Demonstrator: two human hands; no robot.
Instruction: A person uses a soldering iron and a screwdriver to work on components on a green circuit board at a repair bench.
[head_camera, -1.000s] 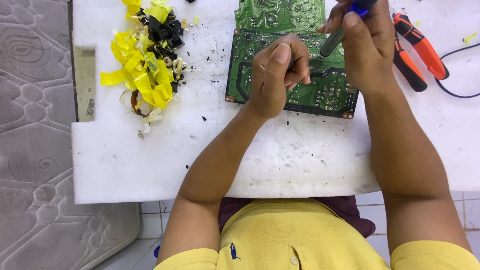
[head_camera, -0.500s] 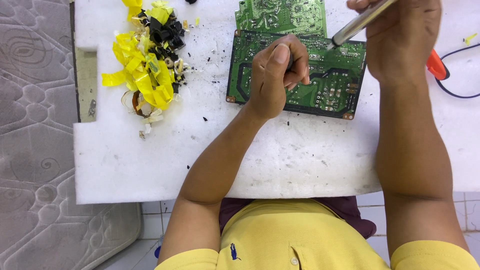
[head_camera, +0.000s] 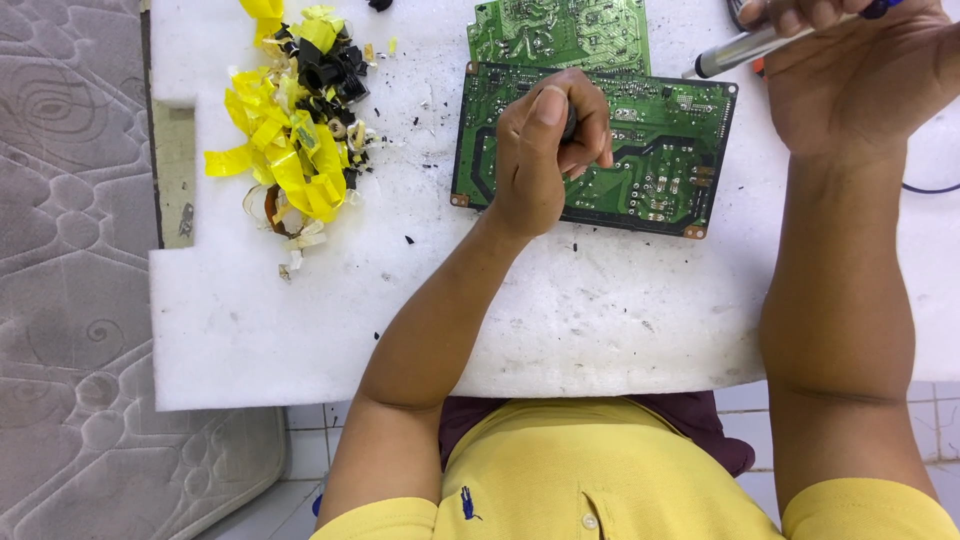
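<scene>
Since the circuit board (head_camera: 640, 150) looks stiff yet fragile, edges suit holding; left hand (head_camera: 545, 150) fisted on it, right hand (head_camera: 860, 70) clasping a soldering iron (head_camera: 740, 50).

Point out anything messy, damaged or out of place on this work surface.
Torn yellow tape scraps mixed with black fragments lie heaped at the white foam pad's left end, and black crumbs are scattered toward the green circuit board. The pad's left edge has a notch cut out.

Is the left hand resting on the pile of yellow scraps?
No, the left hand rests on the green circuit board, apart from the yellow scraps.
</scene>
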